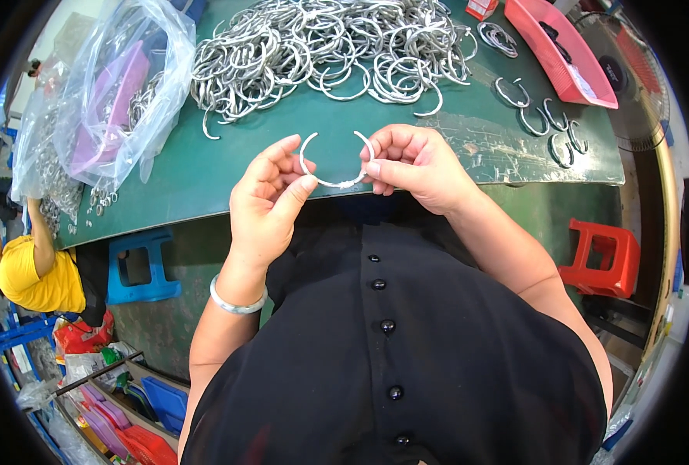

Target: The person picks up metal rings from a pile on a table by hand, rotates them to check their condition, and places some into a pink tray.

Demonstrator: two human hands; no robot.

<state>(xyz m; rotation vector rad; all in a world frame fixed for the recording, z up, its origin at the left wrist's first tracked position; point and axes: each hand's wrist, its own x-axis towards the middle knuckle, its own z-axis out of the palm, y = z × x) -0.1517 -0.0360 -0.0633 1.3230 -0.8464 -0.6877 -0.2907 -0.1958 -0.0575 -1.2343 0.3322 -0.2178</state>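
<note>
Between my two hands is an open metal bangle [343, 184], silvery, with its gap facing away from me. My left hand [269, 186] pinches its left side between thumb and fingers. With thumb and forefinger, my right hand [410, 163] grips the right side. Both hands are just above the near edge of the green table [282, 167]. Beyond them lies a big heap of similar silvery open bangles [321, 54]. Several separate bangles [559, 133] lie on the table to the right of my right hand.
A pink basket [561, 54] stands at the far right, near a fan [620, 77]. Far left are a clear plastic bag [170, 77] and a purple tray [120, 105]. A blue stool [143, 267] and a red stool [604, 256] flank me. Someone in a yellow shirt [38, 275] works at left.
</note>
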